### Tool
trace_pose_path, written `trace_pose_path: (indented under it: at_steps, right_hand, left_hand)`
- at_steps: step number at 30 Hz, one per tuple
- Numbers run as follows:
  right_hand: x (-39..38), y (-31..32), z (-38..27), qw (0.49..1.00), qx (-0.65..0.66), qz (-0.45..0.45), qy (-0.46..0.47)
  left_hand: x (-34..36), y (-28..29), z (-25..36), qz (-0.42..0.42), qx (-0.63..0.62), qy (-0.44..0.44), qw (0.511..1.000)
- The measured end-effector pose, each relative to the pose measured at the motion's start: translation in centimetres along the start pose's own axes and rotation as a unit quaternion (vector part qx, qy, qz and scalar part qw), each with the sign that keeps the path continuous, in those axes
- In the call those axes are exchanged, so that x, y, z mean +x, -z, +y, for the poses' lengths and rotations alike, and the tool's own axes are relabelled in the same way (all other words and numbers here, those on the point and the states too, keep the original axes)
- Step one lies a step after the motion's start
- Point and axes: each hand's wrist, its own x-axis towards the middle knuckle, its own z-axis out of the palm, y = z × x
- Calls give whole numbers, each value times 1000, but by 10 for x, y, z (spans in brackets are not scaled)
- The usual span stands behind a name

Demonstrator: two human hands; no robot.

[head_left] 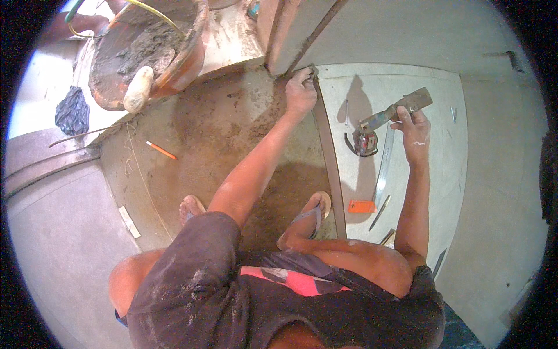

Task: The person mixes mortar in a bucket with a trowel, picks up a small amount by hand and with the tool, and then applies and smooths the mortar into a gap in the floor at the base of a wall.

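My left hand (300, 93) reaches to the corner at the foot of the door frame (285, 38). Its fingers are curled closed beside a small dark lump of what looks like mortar (314, 71); what they hold, if anything, is hidden. Over the white panel on the right, my right hand (412, 128) grips a flat mortar-caked scraper (419, 100) around its middle, the wider end pointing away to the right. Below the scraper lies a red and black tape measure (366, 143), with a long metal ruler (383, 168) close by.
A tub of wet mortar (180, 75) stands at the far left, a whitish oval thing (139, 88) on its rim. Another person's limb (75, 28) shows beside it. An orange pencil (161, 150) and thin string (142, 180) lie on the brown floor. An orange block (361, 206) rests on the white panel.
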Motion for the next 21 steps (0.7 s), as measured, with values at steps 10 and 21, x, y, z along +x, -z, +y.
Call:
trace_pose_path:
  at_steps: [10, 21]
  right_hand:
    - [1, 1, 4, 1000, -1, -7, -8]
    - [6, -8, 4, 999, 8, -51, 1]
  left_hand:
    - [-9, 5, 4, -33, 11, -14, 999]
    - [-23, 51, 6, -136, 100, 29, 985]
